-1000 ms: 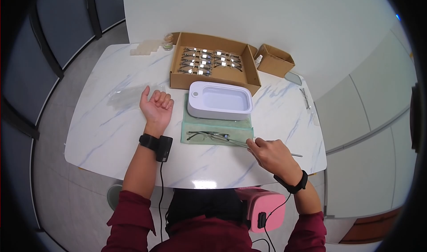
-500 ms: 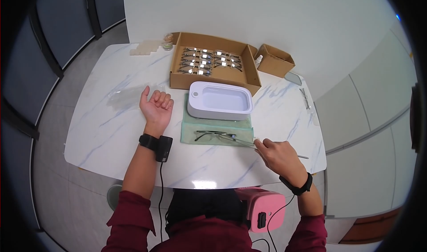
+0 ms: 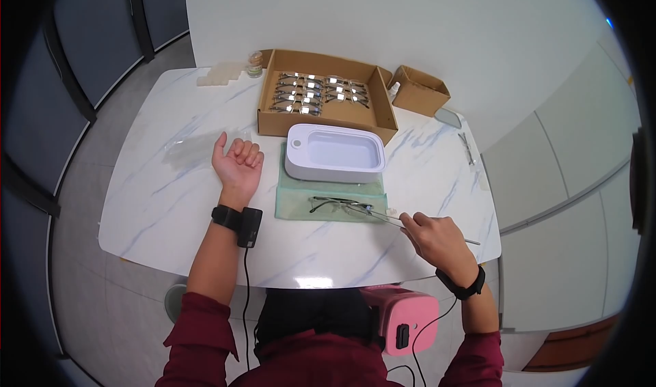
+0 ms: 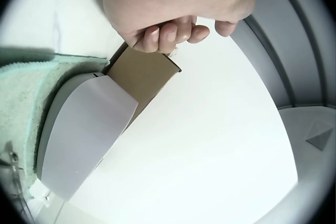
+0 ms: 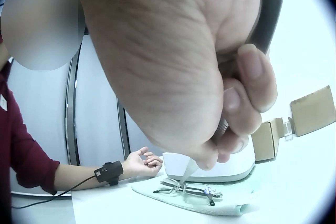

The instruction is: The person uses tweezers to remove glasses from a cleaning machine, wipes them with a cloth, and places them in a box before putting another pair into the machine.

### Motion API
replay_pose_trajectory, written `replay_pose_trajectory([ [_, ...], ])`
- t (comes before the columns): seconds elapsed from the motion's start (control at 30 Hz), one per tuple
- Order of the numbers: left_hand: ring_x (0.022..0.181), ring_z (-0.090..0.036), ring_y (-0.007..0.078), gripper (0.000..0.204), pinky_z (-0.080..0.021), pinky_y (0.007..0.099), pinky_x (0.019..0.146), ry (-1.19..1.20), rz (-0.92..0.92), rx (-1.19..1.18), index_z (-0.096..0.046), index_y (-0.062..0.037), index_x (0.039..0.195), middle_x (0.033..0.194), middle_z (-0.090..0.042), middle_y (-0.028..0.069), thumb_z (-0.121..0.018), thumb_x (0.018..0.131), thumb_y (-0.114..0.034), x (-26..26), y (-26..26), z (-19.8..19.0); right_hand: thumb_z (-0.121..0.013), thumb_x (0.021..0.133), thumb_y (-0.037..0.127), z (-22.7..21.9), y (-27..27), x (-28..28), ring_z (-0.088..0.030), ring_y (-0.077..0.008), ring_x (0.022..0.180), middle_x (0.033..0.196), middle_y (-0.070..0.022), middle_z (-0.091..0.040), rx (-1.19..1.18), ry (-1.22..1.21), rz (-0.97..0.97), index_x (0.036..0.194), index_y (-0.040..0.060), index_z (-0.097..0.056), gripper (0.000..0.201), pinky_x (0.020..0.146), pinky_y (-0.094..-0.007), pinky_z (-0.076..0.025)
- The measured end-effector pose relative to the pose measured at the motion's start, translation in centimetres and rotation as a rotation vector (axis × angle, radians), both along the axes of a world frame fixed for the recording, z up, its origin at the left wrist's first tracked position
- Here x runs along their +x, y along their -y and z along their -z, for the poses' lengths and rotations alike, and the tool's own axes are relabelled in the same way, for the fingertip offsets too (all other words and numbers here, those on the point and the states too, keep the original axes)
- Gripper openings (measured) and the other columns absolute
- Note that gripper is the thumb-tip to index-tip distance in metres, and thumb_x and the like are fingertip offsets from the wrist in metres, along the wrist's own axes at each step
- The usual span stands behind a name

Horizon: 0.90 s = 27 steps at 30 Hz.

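Eyeglasses point(image 3: 342, 201) over marbled table point(image 3: 154, 213), white wall point(image 3: 444, 25)

- No legible text, numbers, brands or signs in any view.
- Jar point(image 3: 255, 64) at the back of the worktop point(image 3: 150, 202): any print too small to read.

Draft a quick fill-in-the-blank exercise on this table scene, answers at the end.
1. The tweezers are held in the person's ____ hand.
2. The cloth under the ultrasonic cleaner is coloured ____.
3. The open box with rows of eyeglasses is made of ____.

Missing words: right; green; cardboard.
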<state>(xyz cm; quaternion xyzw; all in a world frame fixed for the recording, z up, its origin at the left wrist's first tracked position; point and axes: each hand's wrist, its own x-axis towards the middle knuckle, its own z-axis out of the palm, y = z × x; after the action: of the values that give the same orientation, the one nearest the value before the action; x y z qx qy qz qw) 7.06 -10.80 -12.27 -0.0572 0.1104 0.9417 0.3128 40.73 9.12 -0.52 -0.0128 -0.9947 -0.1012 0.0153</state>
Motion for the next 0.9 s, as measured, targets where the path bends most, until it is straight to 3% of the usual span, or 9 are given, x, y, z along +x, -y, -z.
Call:
replay_pose_trajectory([
  [0.67,0.055,-0.023,0.0131,0.049,-0.021,0.0294,0.053,-0.002,-0.014,-0.036,-0.029,-0.0133,0.061,0.06,-0.02,-0.0019,-0.056,0.094,-0.04,0.3,-0.2,-0.4,-0.067,0.09,0.022,-0.7,0.3,1.4,-0.062,-0.0293,0.058,0.076,-0.0094,-0.057,-0.046,0.012,0.053,0.106,0.0018,-0.056,0.028,0.05,-0.0384,-0.05],
  [0.9,0.056,-0.023,0.0139,0.049,-0.022,0.0295,0.053,0.01,-0.016,-0.016,-0.028,-0.0129,0.062,0.06,-0.02,-0.001,-0.056,0.094,-0.038,0.2,-0.1,-0.4,-0.07,0.088,0.021,-2.6,-0.9,3.9,-0.064,-0.0295,0.062,0.076,-0.0108,-0.061,-0.136,-0.022,0.153,0.114,0.0038,-0.059,0.032,0.053,-0.0382,-0.051],
])
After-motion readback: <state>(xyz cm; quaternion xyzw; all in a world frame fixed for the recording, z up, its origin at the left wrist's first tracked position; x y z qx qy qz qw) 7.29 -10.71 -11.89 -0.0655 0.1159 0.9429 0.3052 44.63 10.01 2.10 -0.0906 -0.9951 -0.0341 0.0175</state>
